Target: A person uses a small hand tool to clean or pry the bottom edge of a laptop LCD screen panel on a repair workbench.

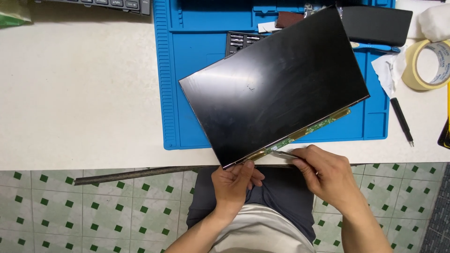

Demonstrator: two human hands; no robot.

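Lower centre of frame: our left hand [233,182] pinches the near corner of the black display panel [274,86], thumb on the glass, fingers underneath. Our right hand [323,173], just to its right, is closed on thin metal tweezers [282,153], tips at the strip of green circuit board [309,130] along the panel's lower edge. The panel lies tilted across the blue work mat [187,84] in mid-frame, its near corner overhanging the white table [79,93].

Upper right: roll of masking tape [429,64] and, below it, a black screwdriver [401,121]. A screwdriver bit set [240,41] shows behind the panel's upper edge.

Risks, as we judge them: tweezers slipping could scratch the board or tear the gold flex beside it. Too much pinch or twist at the corner could crack the glass. The overhanging corner could drop if our left grip loosens.
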